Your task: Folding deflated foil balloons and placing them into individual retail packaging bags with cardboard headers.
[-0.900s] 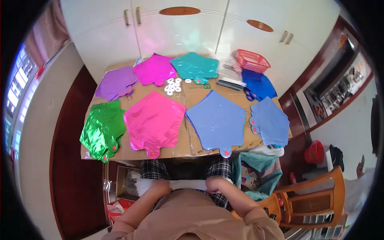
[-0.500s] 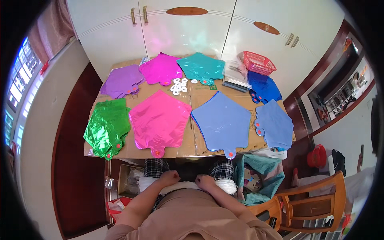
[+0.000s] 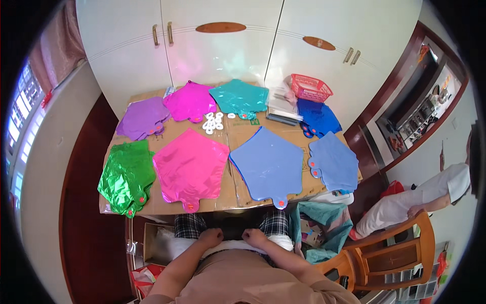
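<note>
Cardboard-covered table (image 3: 233,191), glossy pentagonal sheets (image 3: 191,166) in several colours, small white rings (image 3: 219,126), flat packets (image 3: 282,107)

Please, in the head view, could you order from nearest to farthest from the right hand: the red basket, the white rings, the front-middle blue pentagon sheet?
From the right hand:
1. Blue pentagon sheet: ahead, at the front edge.
2. White rings: farther back, to the left.
3. Red basket: back right.

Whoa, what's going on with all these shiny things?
Someone sits at a cardboard-covered table. Their left hand and right hand look curled on this side of it, touching nothing on top. A pink shape and a blue shape lie straight ahead, more colourful shapes around them, small white rings behind.
</note>
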`<state>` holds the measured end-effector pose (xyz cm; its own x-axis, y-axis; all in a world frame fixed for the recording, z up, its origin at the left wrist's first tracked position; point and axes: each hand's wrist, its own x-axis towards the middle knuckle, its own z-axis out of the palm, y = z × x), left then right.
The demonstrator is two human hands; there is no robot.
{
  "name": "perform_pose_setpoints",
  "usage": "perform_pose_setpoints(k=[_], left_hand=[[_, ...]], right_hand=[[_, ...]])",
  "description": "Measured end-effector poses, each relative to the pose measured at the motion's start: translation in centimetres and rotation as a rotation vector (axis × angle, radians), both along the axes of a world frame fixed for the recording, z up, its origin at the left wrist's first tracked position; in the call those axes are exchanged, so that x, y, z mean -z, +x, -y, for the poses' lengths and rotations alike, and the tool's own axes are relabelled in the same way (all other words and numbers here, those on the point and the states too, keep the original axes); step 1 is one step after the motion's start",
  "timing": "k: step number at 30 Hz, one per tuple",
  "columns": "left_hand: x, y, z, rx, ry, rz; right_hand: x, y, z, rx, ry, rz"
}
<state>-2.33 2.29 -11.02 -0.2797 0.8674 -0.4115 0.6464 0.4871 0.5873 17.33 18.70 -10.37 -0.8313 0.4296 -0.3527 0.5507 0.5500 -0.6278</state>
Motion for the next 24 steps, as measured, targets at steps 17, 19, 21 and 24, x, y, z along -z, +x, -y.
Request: perform_pose_setpoints(k=[17, 19, 21, 24], left_hand=[[-0.7, 0.4, 0.6, 0.001, 0.061, 0.008], [-1.1, 0.4, 0.6, 0.004, 0.039, -0.014], [-0.9, 0.3, 0.6, 0.015, 0.029, 0.000], [-0.7, 0.1, 0.6, 0.013, 0.056, 0.004]], right_hand=[[-30.2, 0.6, -2.5, -0.433, -0.211, -0.423], [-34.2, 0.2, -3.2, -0.445, -0.168, -0.537], [-37.5, 0.4, -3.7, -0.386, -0.143, -0.644], [-40.6, 1.3, -4.0, -0.309, -0.121, -0.806]])
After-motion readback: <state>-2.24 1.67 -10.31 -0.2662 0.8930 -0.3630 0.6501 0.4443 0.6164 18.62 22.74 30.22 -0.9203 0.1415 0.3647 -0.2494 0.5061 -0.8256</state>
